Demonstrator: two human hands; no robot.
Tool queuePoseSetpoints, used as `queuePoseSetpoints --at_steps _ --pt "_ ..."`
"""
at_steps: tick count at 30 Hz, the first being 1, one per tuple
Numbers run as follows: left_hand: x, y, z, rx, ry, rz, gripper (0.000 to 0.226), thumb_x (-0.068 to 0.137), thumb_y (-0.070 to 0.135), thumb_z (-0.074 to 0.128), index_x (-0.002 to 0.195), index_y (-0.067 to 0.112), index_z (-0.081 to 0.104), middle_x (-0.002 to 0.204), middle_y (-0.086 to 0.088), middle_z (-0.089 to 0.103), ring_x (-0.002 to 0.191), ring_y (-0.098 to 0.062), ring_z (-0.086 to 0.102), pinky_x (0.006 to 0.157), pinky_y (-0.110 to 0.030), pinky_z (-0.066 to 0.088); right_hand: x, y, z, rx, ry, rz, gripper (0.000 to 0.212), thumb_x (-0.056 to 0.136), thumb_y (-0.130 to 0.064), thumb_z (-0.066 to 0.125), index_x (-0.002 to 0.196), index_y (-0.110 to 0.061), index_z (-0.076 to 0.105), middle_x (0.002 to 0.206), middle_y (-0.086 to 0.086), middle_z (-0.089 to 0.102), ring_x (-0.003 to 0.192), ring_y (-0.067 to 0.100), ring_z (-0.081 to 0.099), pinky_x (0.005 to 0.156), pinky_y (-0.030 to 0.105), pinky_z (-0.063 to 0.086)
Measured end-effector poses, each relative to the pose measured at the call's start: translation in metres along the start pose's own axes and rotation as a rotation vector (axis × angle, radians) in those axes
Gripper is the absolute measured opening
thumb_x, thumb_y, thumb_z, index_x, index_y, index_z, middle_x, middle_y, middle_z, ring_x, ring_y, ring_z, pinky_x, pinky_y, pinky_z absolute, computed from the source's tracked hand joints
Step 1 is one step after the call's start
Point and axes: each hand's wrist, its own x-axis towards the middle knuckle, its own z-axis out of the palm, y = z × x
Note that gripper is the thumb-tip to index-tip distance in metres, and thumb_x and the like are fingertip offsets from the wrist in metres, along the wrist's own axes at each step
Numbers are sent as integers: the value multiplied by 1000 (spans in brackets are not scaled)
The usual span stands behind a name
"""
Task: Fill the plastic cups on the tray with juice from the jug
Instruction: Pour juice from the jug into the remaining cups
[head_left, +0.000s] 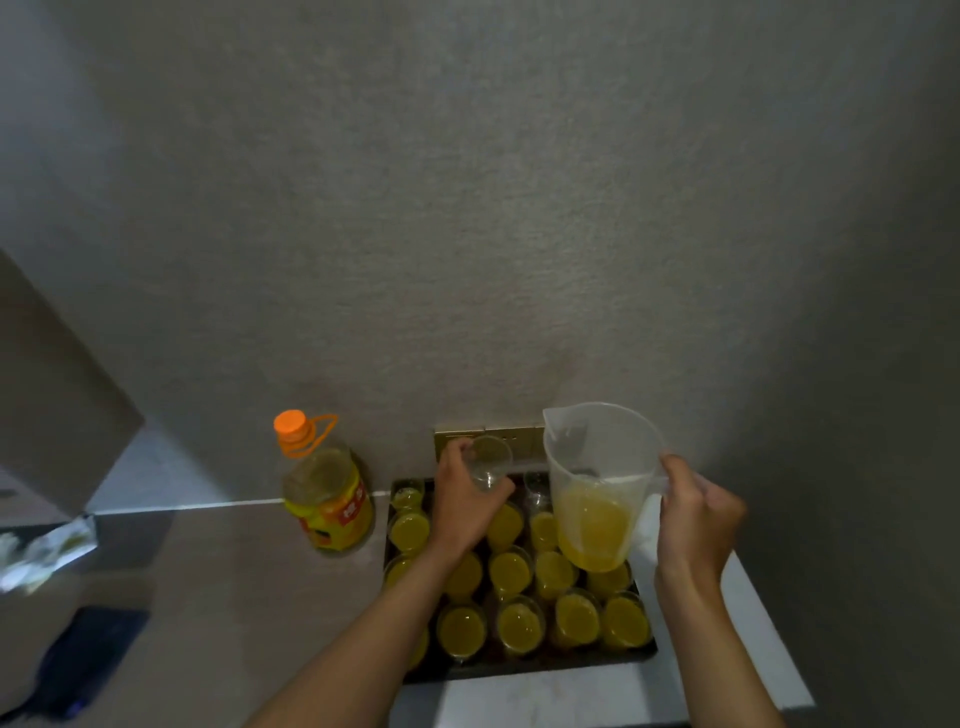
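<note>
Head: clear round cup (488, 462), translucent jug (597, 483).

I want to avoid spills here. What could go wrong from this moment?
1. The left hand holds the empty cup in the air, so juice poured from the jug may miss it and splash.
2. The filled cups stand crowded on the tray; a forearm could knock one.

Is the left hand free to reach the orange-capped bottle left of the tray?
Probably not yet: the left hand grips an empty clear plastic cup. The orange-capped bottle stands unobstructed.
</note>
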Motion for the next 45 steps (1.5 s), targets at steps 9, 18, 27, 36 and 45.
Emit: queuePoseSetpoints --at_steps 9,18,27,36,45 --pt "-26 2 -40 -97 70 87 59 77 38 81 125 38 46 130 13 53 123 -7 52 102 -31 49 -16 -14 20 -135 -124 -54 51 95 -23 69 51 -12 46 46 0 38 51 20 36 56 35 35" --pt "-35 3 -69 -191 234 143 54 71 46 84 114 46 52 121 20 55 114 -1 57 94 -38 55 -33 -27 44 -227 -235 -119 50 95 -27 69 53 -13 47 47 1 38 47 17 35 55 35 35" --pt "-53 6 -77 -351 248 120 62 67 43 89 120 45 57 125 19 52 115 6 50 95 -31 52 -47 -39 56 -321 -341 -199 51 95 -29 69 52 -16 46 45 -3 36 44 14 32 54 33 34" --pt "-63 14 -80 -375 238 119 68 57 59 84 118 47 56 124 21 52 114 6 49 85 -15 45 -44 -70 62 -560 -476 -271 50 91 -37 68 50 -22 44 47 0 39 48 18 38 57 37 37" --pt "-64 6 -78 -464 171 46 63 65 42 91 118 49 57 129 15 56 118 -1 54 93 -33 56 -42 -102 72 -760 -470 -391 55 89 -37 69 48 -21 37 45 -3 36 45 19 37 55 33 34"
